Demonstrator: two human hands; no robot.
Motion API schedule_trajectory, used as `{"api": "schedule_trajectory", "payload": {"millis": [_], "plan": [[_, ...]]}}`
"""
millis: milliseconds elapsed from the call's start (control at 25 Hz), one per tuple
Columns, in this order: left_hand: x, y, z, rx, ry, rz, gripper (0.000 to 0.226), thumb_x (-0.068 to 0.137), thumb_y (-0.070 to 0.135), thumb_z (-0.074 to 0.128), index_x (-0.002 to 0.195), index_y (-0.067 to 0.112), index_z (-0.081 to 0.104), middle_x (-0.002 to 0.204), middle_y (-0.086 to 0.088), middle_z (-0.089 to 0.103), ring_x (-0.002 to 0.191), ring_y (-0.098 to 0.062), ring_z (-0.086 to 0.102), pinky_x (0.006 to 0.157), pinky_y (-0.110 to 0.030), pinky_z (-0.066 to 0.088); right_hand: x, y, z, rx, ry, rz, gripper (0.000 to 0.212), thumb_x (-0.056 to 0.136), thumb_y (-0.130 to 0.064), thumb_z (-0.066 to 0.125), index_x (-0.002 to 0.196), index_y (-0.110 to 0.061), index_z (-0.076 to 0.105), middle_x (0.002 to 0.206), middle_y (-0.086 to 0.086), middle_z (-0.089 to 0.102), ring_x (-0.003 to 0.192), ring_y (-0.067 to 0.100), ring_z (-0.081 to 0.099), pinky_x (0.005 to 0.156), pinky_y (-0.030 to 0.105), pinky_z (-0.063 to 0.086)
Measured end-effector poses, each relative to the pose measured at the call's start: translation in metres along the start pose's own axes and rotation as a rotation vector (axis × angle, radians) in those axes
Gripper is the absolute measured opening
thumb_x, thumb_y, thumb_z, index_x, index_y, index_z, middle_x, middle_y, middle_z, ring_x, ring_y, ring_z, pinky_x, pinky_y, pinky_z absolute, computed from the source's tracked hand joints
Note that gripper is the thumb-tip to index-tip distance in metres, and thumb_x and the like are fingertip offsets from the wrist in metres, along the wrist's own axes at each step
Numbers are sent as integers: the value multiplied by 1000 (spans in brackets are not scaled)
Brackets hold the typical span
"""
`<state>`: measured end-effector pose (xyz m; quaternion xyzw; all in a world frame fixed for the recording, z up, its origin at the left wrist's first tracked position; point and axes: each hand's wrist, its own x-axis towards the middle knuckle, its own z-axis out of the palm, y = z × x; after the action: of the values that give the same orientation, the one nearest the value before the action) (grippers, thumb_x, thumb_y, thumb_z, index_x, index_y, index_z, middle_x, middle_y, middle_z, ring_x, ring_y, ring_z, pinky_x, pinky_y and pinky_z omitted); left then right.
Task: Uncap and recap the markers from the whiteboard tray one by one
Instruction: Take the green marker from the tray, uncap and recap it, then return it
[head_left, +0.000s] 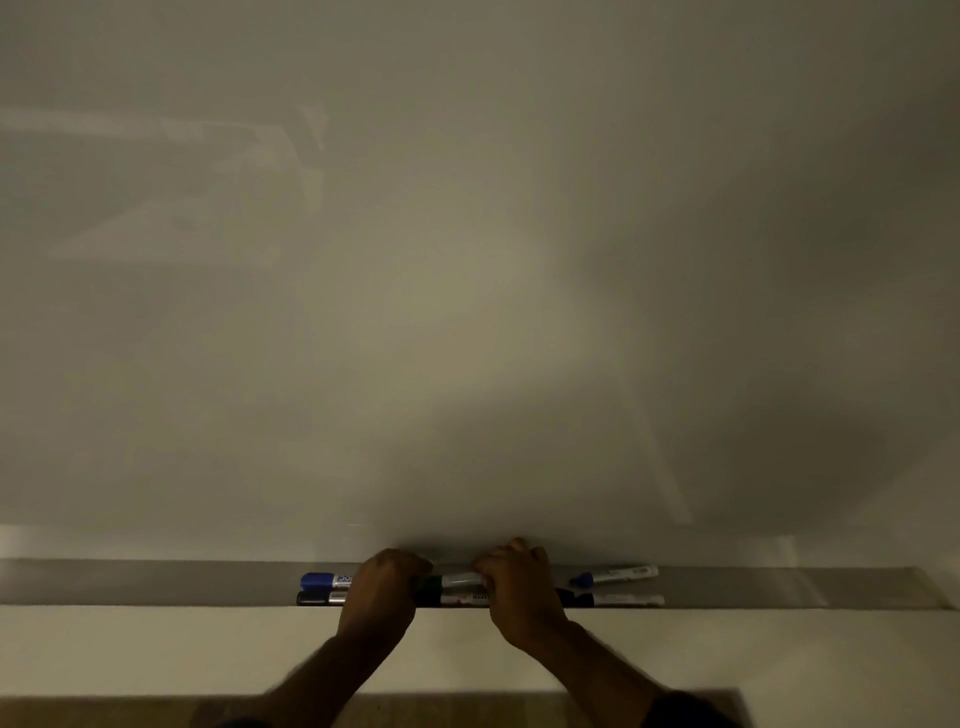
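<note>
A dark-capped marker (457, 580) with a silvery barrel is held level just above the grey whiteboard tray (156, 582). My left hand (384, 587) is closed around its dark cap end. My right hand (519, 587) is closed around its barrel end. A blue-capped marker (324, 579) lies in the tray left of my left hand, with a black-capped marker (317, 597) in front of it. Another blue-capped marker (615, 575) lies in the tray right of my right hand, and a black-capped one (618, 600) sits nearer me. One more marker (462, 598) lies under my hands, partly hidden.
The large whiteboard (467, 260) fills the view above the tray. Below the tray is a pale wall band (156, 649), then a brown floor strip (104, 712) at the bottom edge.
</note>
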<state>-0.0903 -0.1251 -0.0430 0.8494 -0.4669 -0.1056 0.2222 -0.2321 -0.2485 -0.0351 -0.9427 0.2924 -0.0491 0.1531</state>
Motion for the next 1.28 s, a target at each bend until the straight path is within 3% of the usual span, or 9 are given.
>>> {"api": "schedule_trajectory", "payload": {"millis": [320, 600, 1280], "plan": [[-6, -39, 3, -8, -5, -119, 40, 84, 0, 55, 115, 23, 62, 116, 1, 66, 105, -14, 58, 96, -29, 45, 3, -4, 11, -4, -70, 33, 34, 86, -6, 57, 114, -23, 65, 112, 5, 67, 112, 27, 47, 95, 38, 33], [-4, -42, 2, -6, -56, -93, 31, 83, 3, 57, 105, 24, 65, 110, 6, 66, 100, -8, 57, 93, -23, 43, 4, -6, 15, -21, -75, 9, 38, 81, -3, 57, 110, -25, 66, 107, 3, 67, 108, 26, 48, 92, 38, 33], [-4, -42, 10, 1, -55, -59, 34, 83, 2, 57, 108, 24, 63, 114, 7, 63, 99, -6, 55, 93, -20, 43, 1, 6, 14, 13, -36, -13, 33, 85, -6, 55, 110, -25, 65, 108, 4, 67, 107, 26, 49, 91, 37, 35]]}}
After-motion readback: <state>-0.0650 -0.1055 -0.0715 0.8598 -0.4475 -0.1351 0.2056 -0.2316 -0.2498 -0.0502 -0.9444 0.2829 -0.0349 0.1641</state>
